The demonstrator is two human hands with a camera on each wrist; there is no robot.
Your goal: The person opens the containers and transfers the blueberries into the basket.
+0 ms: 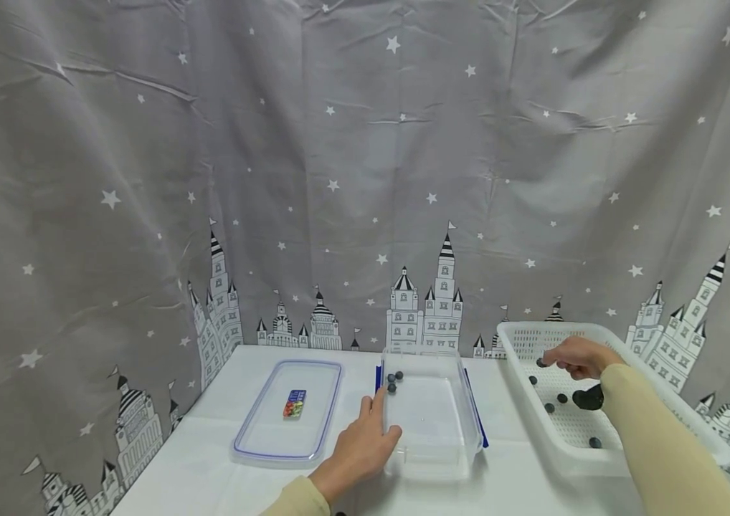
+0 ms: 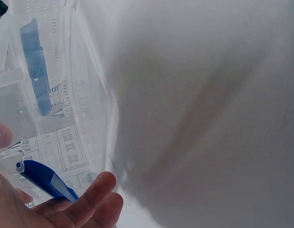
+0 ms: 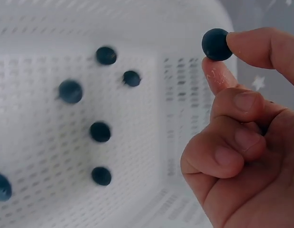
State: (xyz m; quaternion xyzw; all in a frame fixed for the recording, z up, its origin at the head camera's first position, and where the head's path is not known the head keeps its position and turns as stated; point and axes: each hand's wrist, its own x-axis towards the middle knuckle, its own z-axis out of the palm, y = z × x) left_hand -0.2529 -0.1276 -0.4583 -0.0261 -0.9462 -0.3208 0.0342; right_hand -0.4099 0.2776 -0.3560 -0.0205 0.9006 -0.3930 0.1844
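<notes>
My right hand (image 1: 579, 356) pinches a blueberry (image 3: 217, 44) between thumb and index fingertip, the other fingers curled in, above the white perforated basket (image 1: 655, 401). Several more blueberries lie spread on the basket's floor, one (image 3: 100, 131) near the middle in the right wrist view. At the left wall of the clear plastic container (image 1: 436, 455), my left hand (image 1: 365, 444) holds the side, thumb over the rim and fingers outside. Those fingers lie against a blue latch (image 2: 46, 179) that hangs folded out. Inside the container, a few blueberries (image 1: 392, 388) sit together in the far left corner.
Left of the container lies its clear lid (image 1: 255, 454) with a blue seal, bearing a small colourful label (image 1: 295, 404). Another blue latch (image 1: 476, 408) juts from the container's right side. A grey curtain (image 1: 365, 179) with stars and castles hangs behind the white table (image 1: 204, 437).
</notes>
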